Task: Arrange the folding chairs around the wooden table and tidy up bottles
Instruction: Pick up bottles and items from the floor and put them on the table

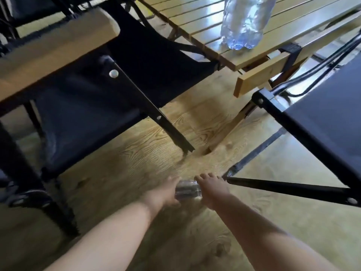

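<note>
A small clear plastic bottle (188,191) lies on its side on the wooden floor, low in the middle of the head view. My left hand (163,194) presses against its left end and my right hand (212,190) against its right end, so both hands clasp it between them. A large clear water bottle (245,20) stands upright on the slatted wooden table (197,16) near its front corner. A black folding chair with a wooden armrest (82,90) stands at the left. Another black folding chair (320,118) stands at the right.
The left chair's leg (175,137) reaches the floor just beyond my hands. The right chair's lower crossbar (289,188) runs close to my right hand. A wooden armrest end (259,75) juts out below the table corner. Bare wood-grain floor (195,122) lies between the chairs.
</note>
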The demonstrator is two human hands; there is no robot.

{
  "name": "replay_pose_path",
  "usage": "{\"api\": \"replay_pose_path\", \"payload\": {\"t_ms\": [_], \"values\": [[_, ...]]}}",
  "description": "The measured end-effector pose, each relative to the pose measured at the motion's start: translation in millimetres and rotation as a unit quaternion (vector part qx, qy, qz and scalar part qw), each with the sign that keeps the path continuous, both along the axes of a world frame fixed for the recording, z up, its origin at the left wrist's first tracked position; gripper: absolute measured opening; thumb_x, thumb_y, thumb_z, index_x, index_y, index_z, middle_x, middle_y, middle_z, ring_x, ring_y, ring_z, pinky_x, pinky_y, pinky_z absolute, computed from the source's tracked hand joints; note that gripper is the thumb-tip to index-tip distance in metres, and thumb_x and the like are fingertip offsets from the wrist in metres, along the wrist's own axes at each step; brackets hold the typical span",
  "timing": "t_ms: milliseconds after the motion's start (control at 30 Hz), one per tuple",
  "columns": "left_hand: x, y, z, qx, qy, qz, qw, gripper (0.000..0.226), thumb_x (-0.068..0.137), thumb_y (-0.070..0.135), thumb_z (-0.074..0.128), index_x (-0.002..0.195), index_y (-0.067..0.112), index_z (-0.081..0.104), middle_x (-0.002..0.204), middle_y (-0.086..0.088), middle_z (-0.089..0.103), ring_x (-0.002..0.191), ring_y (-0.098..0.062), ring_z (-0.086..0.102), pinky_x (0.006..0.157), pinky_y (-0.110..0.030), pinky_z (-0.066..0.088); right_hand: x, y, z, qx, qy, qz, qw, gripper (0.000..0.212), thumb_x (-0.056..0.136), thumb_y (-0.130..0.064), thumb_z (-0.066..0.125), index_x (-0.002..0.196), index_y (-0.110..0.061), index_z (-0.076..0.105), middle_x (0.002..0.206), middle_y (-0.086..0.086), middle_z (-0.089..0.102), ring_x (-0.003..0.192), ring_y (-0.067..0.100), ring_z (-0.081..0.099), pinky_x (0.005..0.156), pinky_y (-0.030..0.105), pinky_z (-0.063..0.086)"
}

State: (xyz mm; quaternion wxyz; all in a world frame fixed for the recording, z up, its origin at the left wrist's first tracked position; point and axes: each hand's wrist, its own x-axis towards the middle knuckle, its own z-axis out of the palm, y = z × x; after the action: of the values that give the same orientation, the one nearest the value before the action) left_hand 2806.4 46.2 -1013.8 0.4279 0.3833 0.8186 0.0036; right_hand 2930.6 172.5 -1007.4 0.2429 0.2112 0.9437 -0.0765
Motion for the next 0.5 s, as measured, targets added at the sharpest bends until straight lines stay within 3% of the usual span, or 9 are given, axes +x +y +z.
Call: {"api": "replay_pose_path", "payload": {"t_ms": [133, 233, 333, 433, 467, 500], "values": [[0.7, -2.6, -16.8, 0.021, 0.049, -0.003, 0.999, 0.08, 0.081, 0.028, 0.077, 0.147, 0.029, 0.031, 0.139, -0.004, 0.04, 0.12, -0.026, 0.05, 0.1, -0.041, 0.048, 7.4, -5.6, -11.7, 0.051, 0.028, 0.011, 0.998, 0.07, 0.088, -0.02, 0.068, 0.148, -0.02, 0.032, 0.144, 0.005, 0.046, 0.133, 0.027, 0.04, 0.111, 0.045, 0.032], [3.6, -6.5, -5.6, 0.038, 0.061, -0.019, 0.997, 0.077, 0.081, 0.031, 0.076, 0.146, 0.029, 0.034, 0.141, -0.002, 0.041, 0.12, -0.025, 0.053, 0.098, -0.04, 0.049, 14.2, -8.9, -1.5, 0.05, 0.016, 0.0, 0.999, 0.069, 0.087, -0.016, 0.067, 0.146, -0.017, 0.031, 0.139, 0.006, 0.05, 0.128, 0.03, 0.042, 0.106, 0.046, 0.036], [7.6, -11.0, 30.0, 0.058, 0.074, -0.034, 0.995, 0.079, 0.078, 0.038, 0.077, 0.145, 0.032, 0.036, 0.141, 0.004, 0.044, 0.119, -0.022, 0.056, 0.097, -0.04, 0.05, 23.1, -12.4, 26.9, 0.021, 0.017, -0.024, 0.999, 0.067, 0.084, -0.014, 0.07, 0.142, -0.018, 0.037, 0.131, 0.004, 0.055, 0.123, 0.029, 0.046, 0.097, 0.045, 0.041], [13.6, -14.2, 90.1, 0.076, 0.064, -0.036, 0.994, 0.075, 0.076, 0.042, 0.075, 0.142, 0.032, 0.041, 0.136, 0.007, 0.046, 0.113, -0.018, 0.056, 0.092, -0.035, 0.052, 39.2, -16.8, 66.5, 0.002, 0.029, -0.057, 0.998, 0.077, 0.051, -0.028, 0.093, 0.119, -0.022, 0.057, 0.101, -0.004, 0.067, 0.096, 0.023, 0.06, 0.07, 0.037, 0.05], [15.8, -14.1, 115.1, 0.074, 0.056, -0.029, 0.995, 0.074, 0.075, 0.042, 0.076, 0.14, 0.032, 0.042, 0.133, 0.008, 0.048, 0.109, -0.016, 0.057, 0.088, -0.031, 0.052, 43.4, -17.4, 85.4, -0.007, 0.026, -0.064, 0.998, 0.079, 0.049, -0.03, 0.093, 0.119, -0.023, 0.057, 0.101, -0.004, 0.068, 0.097, 0.023, 0.061, 0.069, 0.037, 0.052], [18.3, -14.7, 140.3, 0.077, 0.039, -0.011, 0.996, 0.072, 0.074, 0.041, 0.079, 0.136, 0.033, 0.045, 0.13, 0.009, 0.05, 0.104, -0.012, 0.057, 0.085, -0.027, 0.052, 46.6, -18.3, 106.9, -0.023, 0.025, -0.071, 0.997, 0.078, 0.058, -0.028, 0.089, 0.126, -0.023, 0.052, 0.112, -0.003, 0.066, 0.107, 0.024, 0.059, 0.077, 0.04, 0.054]]}}
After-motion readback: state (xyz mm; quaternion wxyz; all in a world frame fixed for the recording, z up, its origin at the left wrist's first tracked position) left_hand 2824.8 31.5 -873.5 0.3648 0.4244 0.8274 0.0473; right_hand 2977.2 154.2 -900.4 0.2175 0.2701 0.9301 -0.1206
